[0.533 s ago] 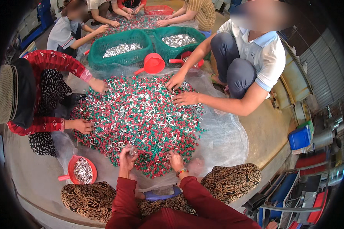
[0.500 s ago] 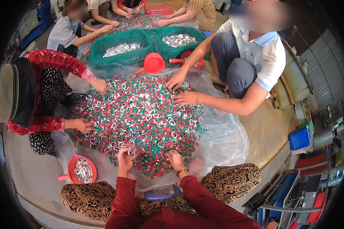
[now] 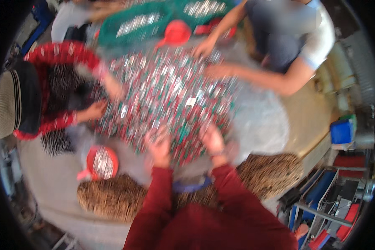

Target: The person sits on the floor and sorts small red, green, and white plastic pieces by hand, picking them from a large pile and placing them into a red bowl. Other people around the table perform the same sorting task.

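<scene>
The picture is smeared by motion. In front of me spreads a pile of small red and green pieces mixed with silvery metal rings [image 3: 166, 96]. My left hand [image 3: 158, 146] is at the near edge of the pile, its fingers too blurred to show whether the metal pieces seen there earlier are still in it. Over the near right part of the pile is my right hand [image 3: 213, 139], fingers blurred too. A red scoop [image 3: 114, 156] filled with silvery rings lies to the left of my left hand.
A co-worker in red sleeves [image 3: 66, 50] reaches in from the left, another [image 3: 275, 81] from the right. Green baskets [image 3: 108, 33] of silvery pieces and a red scoop [image 3: 177, 33] stand beyond the pile. Clear plastic sheet [image 3: 266, 121] lies under it.
The whole view has shifted and blurred, with the scene sitting higher and further right. Both my hands remain at the pile's near side; my right hand looks more opened out, though smeared.
</scene>
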### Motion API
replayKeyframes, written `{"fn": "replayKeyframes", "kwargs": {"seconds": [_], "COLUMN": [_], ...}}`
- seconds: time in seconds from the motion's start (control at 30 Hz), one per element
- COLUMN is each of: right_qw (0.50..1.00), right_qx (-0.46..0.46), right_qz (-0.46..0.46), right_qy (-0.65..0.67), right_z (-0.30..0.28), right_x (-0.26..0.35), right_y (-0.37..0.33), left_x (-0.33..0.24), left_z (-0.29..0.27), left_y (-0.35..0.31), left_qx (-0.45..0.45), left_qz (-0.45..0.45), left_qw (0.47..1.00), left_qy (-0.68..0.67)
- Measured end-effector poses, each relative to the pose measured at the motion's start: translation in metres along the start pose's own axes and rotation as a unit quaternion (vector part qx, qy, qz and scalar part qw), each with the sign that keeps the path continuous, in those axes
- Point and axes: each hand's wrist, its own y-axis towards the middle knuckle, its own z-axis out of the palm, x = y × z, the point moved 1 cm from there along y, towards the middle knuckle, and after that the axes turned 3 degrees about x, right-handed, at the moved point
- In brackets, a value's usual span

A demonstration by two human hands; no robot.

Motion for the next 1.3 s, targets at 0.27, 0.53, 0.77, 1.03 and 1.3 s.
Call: {"fn": "replayKeyframes", "kwargs": {"seconds": [0.27,0.53,0.77,1.03,1.3], "right_qw": [0.949,0.847,0.718,0.973,0.961], "right_qx": [-0.135,-0.116,-0.226,-0.091,-0.099], "right_qz": [-0.067,0.012,-0.113,-0.134,-0.237], "right_qy": [-0.278,-0.518,-0.648,-0.165,-0.104], "right_z": [0.0,-0.019,-0.07,-0.004,-0.005], "right_x": [0.057,-0.016,-0.042,0.022,0.066], "right_y": [-0.005,0.02,0.018,0.014,0.002], "left_x": [-0.055,-0.133,-0.14,-0.078,0.006], "left_z": [0.016,-0.009,-0.069,-0.016,-0.044], "left_y": [0.037,0.011,-0.018,0.026,0.057], "left_qx": [-0.064,-0.095,-0.08,-0.157,-0.007], "left_qz": [-0.108,0.0,0.034,0.008,-0.106], "left_qw": [0.854,0.114,-0.029,0.357,0.85], "left_qy": [0.504,0.989,0.996,0.921,0.517]}}
